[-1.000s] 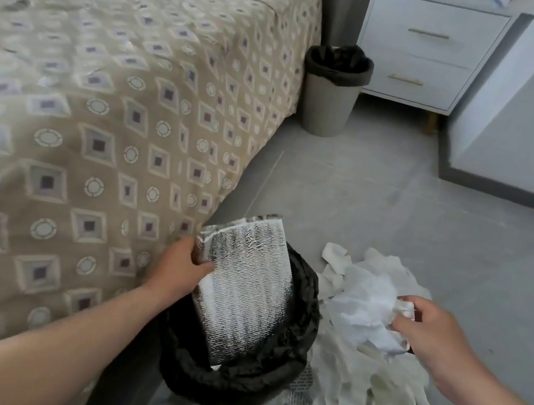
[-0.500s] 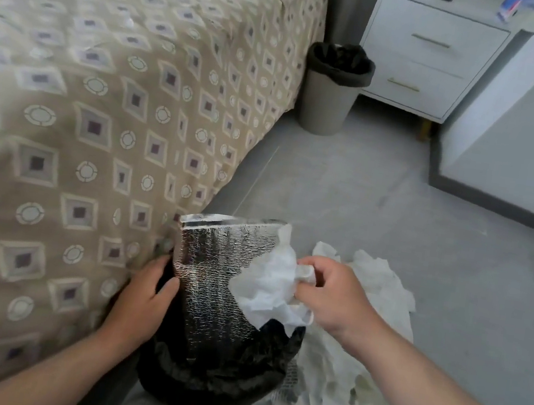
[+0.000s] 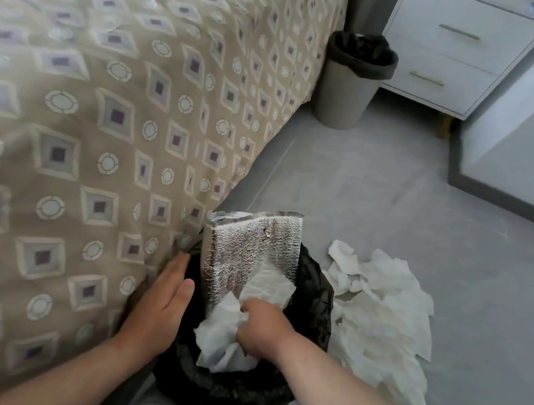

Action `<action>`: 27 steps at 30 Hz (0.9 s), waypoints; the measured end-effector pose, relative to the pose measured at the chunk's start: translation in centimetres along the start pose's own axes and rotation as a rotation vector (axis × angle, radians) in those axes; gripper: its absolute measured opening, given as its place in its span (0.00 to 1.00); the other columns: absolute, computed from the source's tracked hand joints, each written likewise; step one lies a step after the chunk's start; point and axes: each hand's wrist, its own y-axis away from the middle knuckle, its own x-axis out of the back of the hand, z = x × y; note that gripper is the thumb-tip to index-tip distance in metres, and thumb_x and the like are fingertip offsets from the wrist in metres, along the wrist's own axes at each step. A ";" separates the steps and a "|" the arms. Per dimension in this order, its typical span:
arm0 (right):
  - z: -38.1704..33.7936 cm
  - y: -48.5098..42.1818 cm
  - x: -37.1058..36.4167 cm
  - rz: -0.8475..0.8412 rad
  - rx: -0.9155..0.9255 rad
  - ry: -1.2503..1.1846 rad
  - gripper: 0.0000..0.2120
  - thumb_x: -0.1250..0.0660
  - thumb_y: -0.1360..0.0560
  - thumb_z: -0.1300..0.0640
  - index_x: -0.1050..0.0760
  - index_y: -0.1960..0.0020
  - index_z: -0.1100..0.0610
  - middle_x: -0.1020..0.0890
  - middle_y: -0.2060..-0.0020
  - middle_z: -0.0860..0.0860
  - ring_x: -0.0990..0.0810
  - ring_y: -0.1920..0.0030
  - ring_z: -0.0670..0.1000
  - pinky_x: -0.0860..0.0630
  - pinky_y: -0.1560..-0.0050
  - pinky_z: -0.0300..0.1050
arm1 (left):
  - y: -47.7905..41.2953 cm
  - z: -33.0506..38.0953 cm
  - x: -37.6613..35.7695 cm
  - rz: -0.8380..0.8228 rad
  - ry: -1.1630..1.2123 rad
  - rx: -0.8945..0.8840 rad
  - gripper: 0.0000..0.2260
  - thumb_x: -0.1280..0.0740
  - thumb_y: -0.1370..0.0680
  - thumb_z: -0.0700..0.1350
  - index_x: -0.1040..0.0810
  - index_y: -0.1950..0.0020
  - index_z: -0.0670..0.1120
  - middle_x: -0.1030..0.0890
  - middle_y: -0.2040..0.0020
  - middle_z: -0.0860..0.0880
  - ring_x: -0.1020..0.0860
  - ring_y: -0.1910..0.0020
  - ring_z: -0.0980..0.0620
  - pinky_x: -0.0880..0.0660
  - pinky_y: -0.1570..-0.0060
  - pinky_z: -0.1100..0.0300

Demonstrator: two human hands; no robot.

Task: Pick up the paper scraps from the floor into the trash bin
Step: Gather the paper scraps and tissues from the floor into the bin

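Looking down into trash bin [image 3: 229, 401], black liner rolled over rim. Left side tight against hanging edge of bed [image 3: 98, 114], no gap visible between them; no room to work on that side.

Over bin mouth, right hand [image 3: 262, 331], grip curled tight round a crumpled paper wad [image 3: 221, 337]. Wad low inside the rim line, its upper end lying against the pouch face. Whether resting on bin contents: cannot tell.

At bin's left rim, left hand [image 3: 160, 304], fingers straight and together, grip slack, nothing held, palm pressed between liner and bedspread.

Standing upright in far half of bin, silver foil pouch [image 3: 251, 252], top well above rim, taking up much of the mouth and leaving only the near half free.

Just right of bin and touching its side, paper scraps [image 3: 386, 320] heaped white on floor [image 3: 381, 191], spreading toward near edge of view under right forearm.

Grey floor open ahead and to right, as far as dark baseboard [image 3: 508, 203].

Well apart at bed's far corner, second bin [image 3: 348, 89], beige with black liner, just beside white nightstand [image 3: 454, 53] with two drawers.
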 end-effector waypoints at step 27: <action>16.9 16.1 12.9 0.503 -0.108 -0.506 0.06 0.33 0.27 0.59 0.24 0.60 0.49 0.20 0.63 0.52 0.23 0.62 0.51 0.24 0.56 0.49 | 5.5 18.0 -6.5 -0.658 -0.642 -1.003 0.27 0.41 0.24 0.59 0.33 0.29 0.45 0.32 0.28 0.46 0.36 0.28 0.50 0.43 0.28 0.62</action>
